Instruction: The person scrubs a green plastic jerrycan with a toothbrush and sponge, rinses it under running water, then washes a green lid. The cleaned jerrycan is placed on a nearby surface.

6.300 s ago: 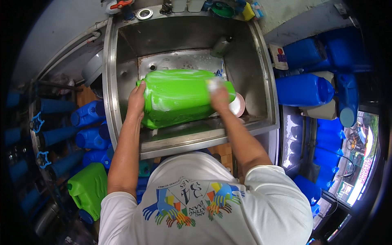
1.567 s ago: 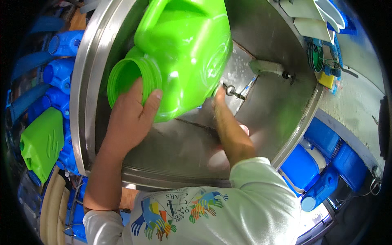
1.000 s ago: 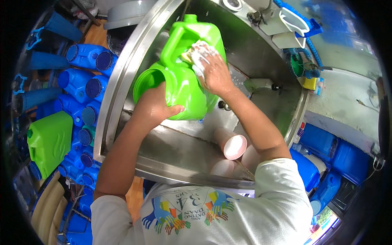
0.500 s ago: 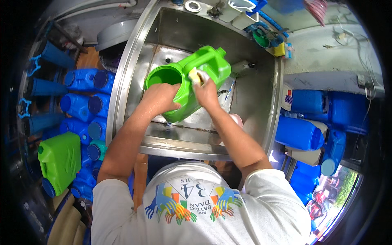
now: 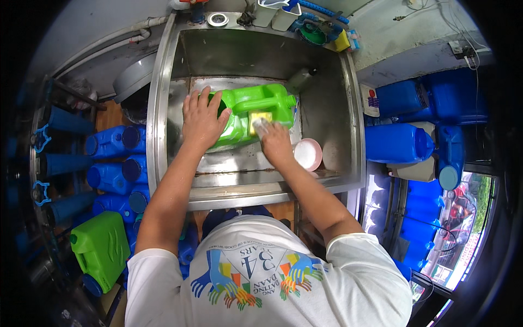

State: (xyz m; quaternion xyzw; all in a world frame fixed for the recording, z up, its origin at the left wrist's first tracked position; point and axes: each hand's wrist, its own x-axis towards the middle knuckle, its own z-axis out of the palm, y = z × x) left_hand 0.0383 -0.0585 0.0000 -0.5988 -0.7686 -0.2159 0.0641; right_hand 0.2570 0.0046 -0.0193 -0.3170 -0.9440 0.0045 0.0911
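A large green plastic jug (image 5: 237,128) lies on its side in the steel sink (image 5: 156,136), its wide mouth toward the left and its small spout toward the right. My left hand (image 5: 204,121) rests over the mouth end, fingers stretched and thumb apart, partly covering the opening. In my right hand (image 5: 276,143) is a yellow sponge (image 5: 260,116) with some white on it, pressed to the jug's side just below its handle. To the right of that hand stands a pink bowl (image 5: 320,158) holding something white and foamy.
A bottle (image 5: 300,80) stands in the sink's back right corner. White containers (image 5: 285,19) and another yellow sponge (image 5: 342,41) sit on the back ledge. Blue jugs (image 5: 111,143) crowd the left, beside a capped green jug (image 5: 102,248); more blue containers (image 5: 396,144) are at right.
The green jug has gone from tilted up to lying lower and more level. My left hand has shifted from inside the mouth's rim to over it. The sponge stays against the jug.
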